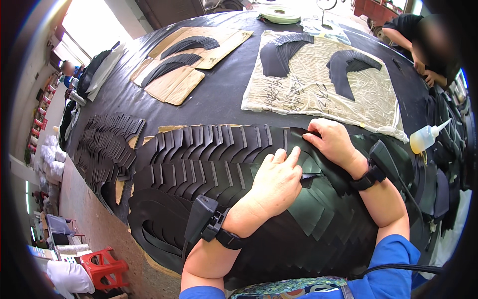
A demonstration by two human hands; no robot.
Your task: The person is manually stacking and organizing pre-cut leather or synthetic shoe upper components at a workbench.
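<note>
My right hand (332,143) pinches the edge of a black leather-like piece (297,137) at the right end of the upper row. Close by on the left, my left hand (277,183) rests palm down over the pieces, fingers partly stretched out and touching them; its fingertips partly hide what lies beneath. Two rows of overlapping black curved pieces, an upper row (214,142) and a lower row (199,174), run leftward, each piece showing a paler strip along one edge. Flat dark pieces (311,209) overlap below my hands. Both wrists carry strapped devices.
Fanned black pieces (191,45) lie on cardboard (174,92) at the far left, others (279,57) on a wrapped pale board (318,102). A nozzle bottle (423,138) stands right. Another person (433,45) works at far right. A red stool (104,269) stands lower left.
</note>
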